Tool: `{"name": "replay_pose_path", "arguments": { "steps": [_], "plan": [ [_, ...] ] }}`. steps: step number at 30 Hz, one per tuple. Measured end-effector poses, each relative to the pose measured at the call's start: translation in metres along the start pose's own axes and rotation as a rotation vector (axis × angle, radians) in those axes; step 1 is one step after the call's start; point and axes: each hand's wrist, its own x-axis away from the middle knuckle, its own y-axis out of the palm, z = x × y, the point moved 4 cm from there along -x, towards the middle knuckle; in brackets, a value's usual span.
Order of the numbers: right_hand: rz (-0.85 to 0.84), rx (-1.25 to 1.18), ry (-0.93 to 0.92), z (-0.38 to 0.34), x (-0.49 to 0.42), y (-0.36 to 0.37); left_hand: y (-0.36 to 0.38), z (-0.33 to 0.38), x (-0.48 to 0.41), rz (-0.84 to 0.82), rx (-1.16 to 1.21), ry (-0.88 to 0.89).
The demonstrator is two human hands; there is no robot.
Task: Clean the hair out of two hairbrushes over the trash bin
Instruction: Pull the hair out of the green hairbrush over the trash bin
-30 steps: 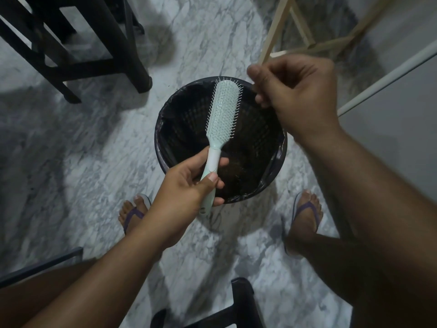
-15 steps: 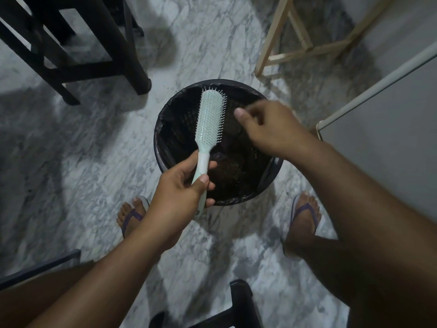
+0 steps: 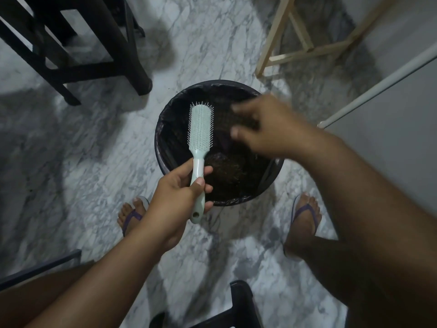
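Our left hand (image 3: 179, 192) grips the handle of the mint hairbrush (image 3: 200, 125), its head over the trash bin (image 3: 220, 83) at frame centre; our right hand (image 3: 267, 131), blurred, hovers beside the bristles, fingers loosely spread, holding nothing we can make out; strands clinging to fingers could drift past the rim.

We wear a flat thong sandal with a purple Y-strap and pale sole on the left foot (image 3: 133, 216) and its match on the right foot (image 3: 304, 210). Our forearms and legs are bare. The left hand (image 3: 175, 197) shows a short, plain thumbnail. The right hand (image 3: 267, 129) is too blurred for detail.
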Motion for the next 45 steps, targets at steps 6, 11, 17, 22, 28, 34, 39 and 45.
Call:
{"name": "replay_pose_path", "arguments": {
  "steps": [6,11,17,22,28,34,39,45],
  "plan": [
    [0.128,-0.076,-0.041,-0.002,0.007,0.006,0.009,0.005,0.003,-0.110,-0.041,0.031],
    [0.365,-0.186,-0.162,-0.013,0.009,0.008,0.014,0.001,0.009,-0.180,-0.118,0.059],
    [0.549,-0.285,-0.138,-0.009,0.004,-0.009,0.016,0.000,0.013,-0.198,-0.133,0.073],
    [0.818,-0.507,-0.218,0.001,0.005,-0.044,0.020,-0.006,0.017,-0.225,-0.133,0.041],
    [0.510,-0.428,-0.110,-0.007,0.006,-0.025,0.018,0.000,0.014,-0.256,-0.048,0.021],
    [0.274,-0.165,-0.041,-0.014,0.004,-0.005,0.021,-0.004,0.017,-0.307,-0.018,-0.032],
    [0.233,-0.118,-0.003,-0.002,-0.001,-0.019,0.018,-0.004,0.016,-0.335,-0.063,-0.042],
    [0.337,-0.305,-0.025,0.002,-0.001,-0.033,0.018,-0.011,0.017,-0.310,-0.104,-0.072]
  ]
}}
